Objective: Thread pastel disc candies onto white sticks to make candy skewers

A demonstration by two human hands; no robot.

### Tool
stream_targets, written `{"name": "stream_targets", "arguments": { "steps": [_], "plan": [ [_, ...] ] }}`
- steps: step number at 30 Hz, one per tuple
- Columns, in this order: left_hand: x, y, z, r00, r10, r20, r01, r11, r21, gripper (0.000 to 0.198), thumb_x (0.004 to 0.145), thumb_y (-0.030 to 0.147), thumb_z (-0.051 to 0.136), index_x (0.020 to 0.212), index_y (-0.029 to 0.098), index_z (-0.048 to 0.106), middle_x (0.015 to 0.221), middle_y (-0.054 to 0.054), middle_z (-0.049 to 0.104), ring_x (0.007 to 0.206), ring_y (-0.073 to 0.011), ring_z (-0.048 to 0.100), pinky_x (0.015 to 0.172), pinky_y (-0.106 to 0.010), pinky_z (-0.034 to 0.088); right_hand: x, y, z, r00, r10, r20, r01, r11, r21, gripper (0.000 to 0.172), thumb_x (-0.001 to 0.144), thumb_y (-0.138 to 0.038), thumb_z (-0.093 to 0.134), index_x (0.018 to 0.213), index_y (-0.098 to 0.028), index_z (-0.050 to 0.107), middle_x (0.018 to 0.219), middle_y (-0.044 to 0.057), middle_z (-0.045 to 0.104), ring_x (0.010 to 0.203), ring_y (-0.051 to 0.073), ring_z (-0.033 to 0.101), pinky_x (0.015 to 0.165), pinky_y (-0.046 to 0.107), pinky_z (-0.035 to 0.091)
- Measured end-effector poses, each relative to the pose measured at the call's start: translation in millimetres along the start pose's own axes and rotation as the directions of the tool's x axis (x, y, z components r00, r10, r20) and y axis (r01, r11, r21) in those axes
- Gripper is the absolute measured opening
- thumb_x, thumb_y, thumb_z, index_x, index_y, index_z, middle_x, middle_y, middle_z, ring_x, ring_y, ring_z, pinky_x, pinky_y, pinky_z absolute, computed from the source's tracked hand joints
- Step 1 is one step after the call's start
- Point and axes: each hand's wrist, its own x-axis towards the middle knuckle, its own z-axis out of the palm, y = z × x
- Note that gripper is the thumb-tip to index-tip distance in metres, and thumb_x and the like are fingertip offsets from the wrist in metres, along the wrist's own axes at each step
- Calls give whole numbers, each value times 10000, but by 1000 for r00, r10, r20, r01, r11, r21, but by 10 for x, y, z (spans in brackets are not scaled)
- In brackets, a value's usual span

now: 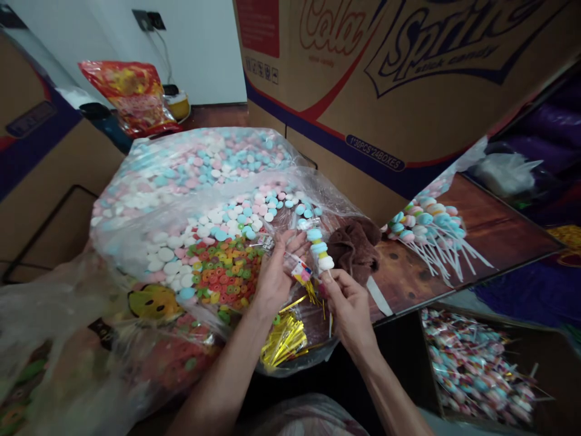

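Note:
My right hand (347, 303) pinches the lower end of a candy stick (319, 245), which stands upright with blue, yellow and white pieces threaded on it. Close beside it, my left hand (278, 272) is palm up, its fingers bent around a clear printed wrapper (297, 268). Gold twist ties (285, 339) lie in a bundle just below my hands. To the left are small ring candies (227, 272) in red, green and orange. Behind them, pink, white and blue round candies (218, 154) fill a large clear plastic bag.
A brown cloth (356, 245) lies right of the candy stick. Finished-looking candy sticks (426, 221) are piled on the table (499, 218). A lower box (556, 369) holds wrapped sticks. Large cartons (327, 133) stand behind; a red packet (129, 94) is at the back left.

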Motion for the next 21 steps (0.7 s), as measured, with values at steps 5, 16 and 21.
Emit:
{"name": "stream_targets", "arguments": {
  "steps": [5, 16, 21],
  "plan": [
    [-58, -59, 22, 998, -1, 71, 2, 1000, -11, 450, 824, 574, 662, 1069, 198, 675, 1142, -118, 739, 1095, -233, 685, 912, -335, 548, 42, 27, 229, 987, 163, 8, -161, 964, 213, 388, 723, -515, 788, 755, -162, 629, 502, -115, 264, 445, 44, 131, 413, 217, 94],
    [-73, -54, -16, 991, 83, -109, -83, 997, 6, 363, 642, 386, 861, 847, 182, 642, 820, -3, 731, 726, -136, 692, 756, -302, 554, 254, -91, 115, 966, 131, -223, -64, 957, 284, 321, 585, -346, 876, 726, -131, 684, 530, -78, 487, 409, 6, 230, 368, 164, 213],
    [-61, -28, -25, 976, 145, -165, -135, 988, 69, 316, 627, 345, 856, 739, 157, 629, 683, 25, 671, 619, -103, 645, 674, -249, 545, 243, -130, 30, 969, 125, -211, -68, 963, 260, 293, 589, -318, 865, 692, -132, 663, 477, -102, 409, 402, 9, 223, 358, 150, 196]
  ]
}}
